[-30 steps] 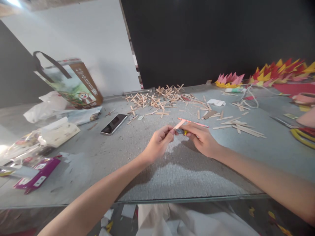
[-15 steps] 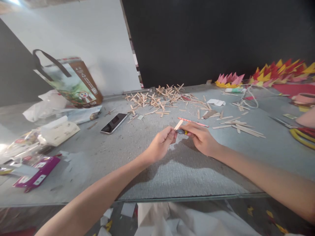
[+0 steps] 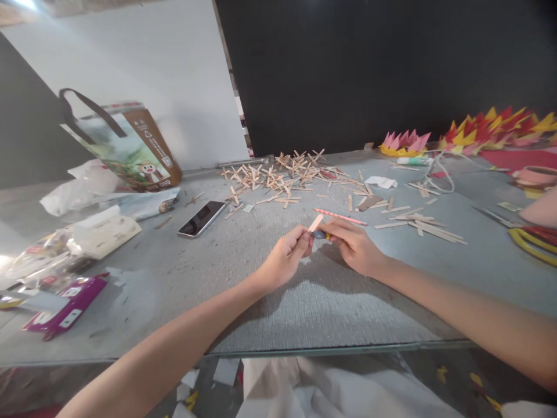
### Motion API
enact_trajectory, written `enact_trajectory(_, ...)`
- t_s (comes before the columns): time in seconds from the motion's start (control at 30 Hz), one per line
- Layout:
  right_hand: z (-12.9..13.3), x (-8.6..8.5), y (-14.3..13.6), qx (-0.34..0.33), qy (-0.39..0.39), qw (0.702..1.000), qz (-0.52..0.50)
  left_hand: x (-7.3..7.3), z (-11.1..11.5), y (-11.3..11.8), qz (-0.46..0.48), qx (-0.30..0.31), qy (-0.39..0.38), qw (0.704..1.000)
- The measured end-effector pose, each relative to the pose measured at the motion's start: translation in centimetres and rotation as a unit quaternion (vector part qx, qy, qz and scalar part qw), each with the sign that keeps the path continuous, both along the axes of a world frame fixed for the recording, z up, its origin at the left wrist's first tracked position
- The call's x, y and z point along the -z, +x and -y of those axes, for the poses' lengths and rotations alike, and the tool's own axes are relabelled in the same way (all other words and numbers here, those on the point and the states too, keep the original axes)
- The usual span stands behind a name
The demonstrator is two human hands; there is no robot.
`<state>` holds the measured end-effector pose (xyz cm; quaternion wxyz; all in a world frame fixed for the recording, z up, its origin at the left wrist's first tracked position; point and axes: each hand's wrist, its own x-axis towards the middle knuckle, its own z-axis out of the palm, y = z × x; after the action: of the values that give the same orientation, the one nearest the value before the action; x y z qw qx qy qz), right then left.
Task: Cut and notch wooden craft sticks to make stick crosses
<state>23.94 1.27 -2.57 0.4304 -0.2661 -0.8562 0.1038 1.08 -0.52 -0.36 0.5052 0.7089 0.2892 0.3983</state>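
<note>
My left hand [image 3: 289, 255] is closed around a wooden craft stick [image 3: 315, 223], whose rounded end sticks up past the fingertips. My right hand [image 3: 357, 247] is closed on a small tool with a grey blade-like part and a bit of yellow [image 3: 319, 234]. The grey part meets the stick close to my left fingertips; the rest of the tool is hidden by my fingers, so its kind is unclear. Just beyond both hands, a pink patterned pencil-like stick [image 3: 340, 216] lies on the grey table [image 3: 174, 296].
A heap of craft sticks [image 3: 278, 180] lies at the back, with more sticks [image 3: 429, 225] to the right. A phone [image 3: 202, 219], carrier bag [image 3: 139, 145] and plastic packets [image 3: 69, 305] are left. Scissors [image 3: 533, 244], a glue tube [image 3: 413, 161] and paper crowns [image 3: 404, 143] are right.
Both hands have barely moved and keep their hold. The stick's tip and the grey tool have shifted very slightly.
</note>
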Motion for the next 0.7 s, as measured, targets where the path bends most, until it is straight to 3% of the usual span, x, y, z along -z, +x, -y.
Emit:
enact_trajectory(0.4,0.01,0.10,-0.17,0.012,-0.001,1.000,0.013,0.42,-0.29,-0.14,-0.034,-0.007,0.044,0.998)
enact_trajectory(0.7,-0.18,-0.09,-0.05,-0.009,-0.002,1.000,-0.003,0.27,0.22,0.35,0.082,0.049,-0.060,0.994)
